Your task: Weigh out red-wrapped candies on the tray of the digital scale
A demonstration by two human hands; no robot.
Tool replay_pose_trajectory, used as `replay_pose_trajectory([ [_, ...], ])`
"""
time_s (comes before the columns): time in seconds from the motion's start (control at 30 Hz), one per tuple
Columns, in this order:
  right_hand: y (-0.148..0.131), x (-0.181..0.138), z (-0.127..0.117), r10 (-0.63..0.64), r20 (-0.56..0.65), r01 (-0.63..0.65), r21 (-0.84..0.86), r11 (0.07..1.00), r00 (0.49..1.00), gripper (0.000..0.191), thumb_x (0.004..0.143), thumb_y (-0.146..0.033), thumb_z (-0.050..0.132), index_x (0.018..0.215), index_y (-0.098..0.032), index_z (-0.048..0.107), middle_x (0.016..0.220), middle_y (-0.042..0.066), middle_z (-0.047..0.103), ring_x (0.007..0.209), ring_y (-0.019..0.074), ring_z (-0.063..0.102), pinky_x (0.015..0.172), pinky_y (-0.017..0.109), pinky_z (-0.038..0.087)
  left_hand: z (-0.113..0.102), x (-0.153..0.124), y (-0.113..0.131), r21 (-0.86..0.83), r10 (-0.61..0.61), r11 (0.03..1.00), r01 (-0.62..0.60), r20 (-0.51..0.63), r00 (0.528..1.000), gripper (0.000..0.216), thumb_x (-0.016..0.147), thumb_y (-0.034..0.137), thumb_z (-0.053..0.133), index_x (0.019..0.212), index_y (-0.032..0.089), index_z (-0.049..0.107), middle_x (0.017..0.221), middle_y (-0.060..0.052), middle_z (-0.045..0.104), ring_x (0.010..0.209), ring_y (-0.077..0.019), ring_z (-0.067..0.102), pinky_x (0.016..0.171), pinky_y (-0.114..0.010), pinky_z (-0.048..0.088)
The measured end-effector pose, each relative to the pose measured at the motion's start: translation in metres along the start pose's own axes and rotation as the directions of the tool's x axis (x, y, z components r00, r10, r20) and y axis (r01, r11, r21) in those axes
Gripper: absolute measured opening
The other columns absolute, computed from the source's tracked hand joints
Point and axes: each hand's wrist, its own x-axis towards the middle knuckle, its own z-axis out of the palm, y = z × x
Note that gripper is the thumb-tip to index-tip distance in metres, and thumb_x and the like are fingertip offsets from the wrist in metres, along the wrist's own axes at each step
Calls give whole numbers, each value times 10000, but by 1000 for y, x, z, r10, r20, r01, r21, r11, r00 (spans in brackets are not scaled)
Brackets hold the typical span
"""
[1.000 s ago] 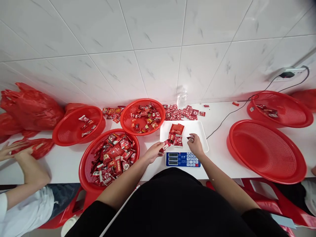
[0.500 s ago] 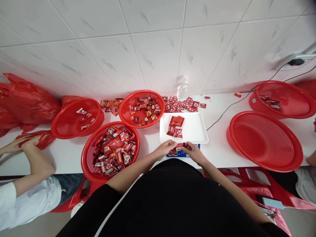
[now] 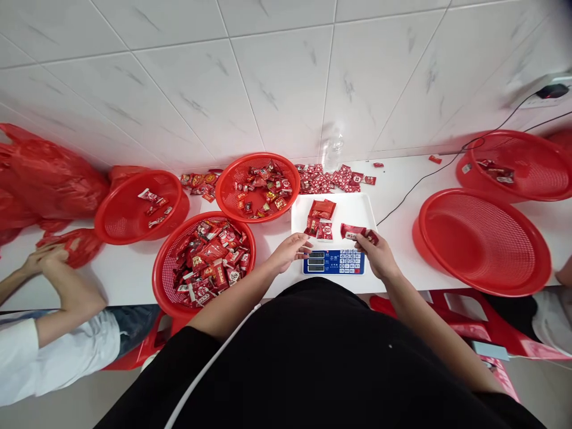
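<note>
My right hand (image 3: pixel 376 255) is closed on red candy packets (image 3: pixel 355 231) over the right front of a white scale tray (image 3: pixel 346 205). Fingers apart, my left hand (image 3: pixel 290 251) hovers empty by the tray's front left corner. On the tray lie several red wrapped packets (image 3: pixel 322 208), one of them with a white round print (image 3: pixel 325 231). The blue keypad panel (image 3: pixel 334 262) of the scale shows between my hands. A red basket (image 3: pixel 158 271) heaped with wrapped candies (image 3: pixel 214 262) stands left of my left hand.
Behind it are a half-filled red basket (image 3: pixel 223 205) and another with few packets (image 3: pixel 105 217). Small red packets (image 3: pixel 315 179) and a clear bottle (image 3: pixel 333 155) line the wall. Two red baskets (image 3: pixel 482 244) stand right, near a black cable (image 3: pixel 413 193). At left, a co-worker's hands (image 3: pixel 47 259) hold a red bag.
My hands have parted from above the keypad panel. My right hand has moved right and forward with the packets; my left hand has let go and opened. The view has shifted slightly.
</note>
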Motion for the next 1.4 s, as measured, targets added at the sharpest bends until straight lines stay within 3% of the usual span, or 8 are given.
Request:
replay_pose_trajectory([
  [0.2,-6,-21,40,5,420,174,-387,905,907,274,767,-451,608,918,-223,621,802,2,620,725,164,562,694,327,452,20,-4,-4,-120,-286,929,350,366,885,420,798,490,622,1069,174,571,976,-92,640,859,-217,641,794,-436,508],
  [0.4,-11,-17,72,-197,376,378,-502,778,905,692,745,-460,630,1366,-300,370,1233,87,499,1065,233,554,904,406,459,18,0,-7,-323,-305,853,411,331,893,304,814,415,626,962,149,629,758,-31,635,715,-150,618,799,-366,503],
  [0.53,-9,-12,93,-303,510,571,-528,628,805,780,755,-482,626,1428,-250,308,1270,135,505,1189,299,471,989,483,400,14,2,0,-426,-258,808,408,367,894,449,821,564,537,996,162,634,856,-72,660,750,-195,636,713,-341,505],
  [0.7,-2,2,101,-423,589,714,-446,540,688,627,824,-502,541,1379,-243,404,1304,127,523,1245,285,430,1039,488,352,-1,3,11,-623,-124,744,242,227,966,323,864,432,514,968,146,623,870,-70,663,771,-164,629,705,-278,495],
  [0.83,1,40,97,-407,462,616,-609,500,788,699,792,-583,534,1393,-263,374,1469,134,335,1373,323,247,1063,539,287,-20,-8,19,-630,-72,758,167,174,982,274,873,372,511,1064,196,596,994,-74,657,837,-158,623,689,-265,486],
  [1.0,11,86,106,-102,374,386,-862,327,922,865,712,-736,484,1438,-316,273,1566,117,67,1412,394,-44,1026,695,86,-33,-21,19,-601,-84,792,112,75,994,245,914,366,449,1018,216,611,1012,-57,666,855,-168,610,715,-298,468],
  [1.27,36,97,106,-198,398,433,-882,187,896,683,763,-682,470,1331,-303,448,1519,106,245,1397,379,66,1033,616,171,-34,-25,10,-528,-92,847,57,-41,995,210,876,364,493,998,239,611,1016,-58,659,891,-196,621,732,-327,475],
  [1.4,37,103,99,-301,397,485,-810,330,867,503,809,-509,531,1242,-254,514,1376,116,453,1304,344,275,991,533,320,-30,-23,11,-493,-66,869,37,-42,997,186,877,351,501,990,255,614,1000,-52,668,936,-227,622,749,-361,458],
])
